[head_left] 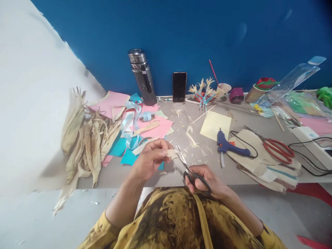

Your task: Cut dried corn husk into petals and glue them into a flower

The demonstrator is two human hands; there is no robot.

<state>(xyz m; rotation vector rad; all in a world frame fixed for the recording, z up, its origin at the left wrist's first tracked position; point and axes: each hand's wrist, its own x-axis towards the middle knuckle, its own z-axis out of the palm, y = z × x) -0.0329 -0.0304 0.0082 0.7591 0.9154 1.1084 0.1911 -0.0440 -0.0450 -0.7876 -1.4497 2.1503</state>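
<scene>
My left hand (pixel 153 157) pinches a small pale strip (pixel 172 153), which looks like corn husk, between thumb and fingers. In my right hand (pixel 207 178) is a pair of black-handled scissors (pixel 190 171), fingers through the loops. The blades are parted a little and meet the strip's right end. Cut husk scraps (pixel 192 140) lie on the table beyond the hands. Dried corn husks (pixel 89 145) are heaped to the left of my left hand. A blue glue gun (pixel 230 145) rests to the right, past my right hand.
A dark flask (pixel 144 77) and a phone (pixel 179 87) stand by the blue wall. Husk flowers on blue stems (pixel 203 91) stand near a paper cup (pixel 223 90). Red-handled scissors (pixel 278 150) lie right, beside a white power strip (pixel 312 147). Pink paper (pixel 155 128) lies left.
</scene>
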